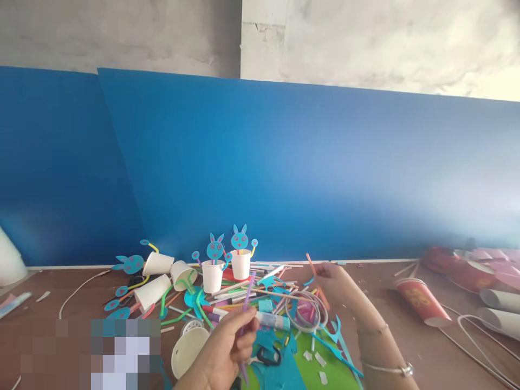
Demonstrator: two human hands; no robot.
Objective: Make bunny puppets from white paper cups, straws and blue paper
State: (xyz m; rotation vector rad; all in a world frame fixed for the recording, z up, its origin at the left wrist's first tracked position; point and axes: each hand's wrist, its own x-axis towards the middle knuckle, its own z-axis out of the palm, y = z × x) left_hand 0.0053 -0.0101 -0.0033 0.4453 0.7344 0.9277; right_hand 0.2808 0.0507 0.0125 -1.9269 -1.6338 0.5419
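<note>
My left hand (pixel 227 349) is closed around a purple straw (pixel 248 292), which stands roughly upright between thumb and fingers. Farther right, my right hand (pixel 331 280) pinches an orange straw (pixel 311 264) near the edge of the craft pile. White paper cups (pixel 212 277) with blue rabbit faces (pixel 215 249) on top stand behind the pile. More white cups (pixel 152 292) lie tipped over at the left, some with blue paper pieces and bent straws. Below the hands' level are black-handled scissors (pixel 268 356), blue paper scraps (pixel 280 374) and a green sheet (pixel 320 352).
A coiled pale cable (pixel 307 311) lies on the straws. At the right, a red paper cup (pixel 422 301) rests on its side near white rolls (pixel 501 322) and a long cable. A blue panel (pixel 304 173) rises behind the brown table (pixel 390 319).
</note>
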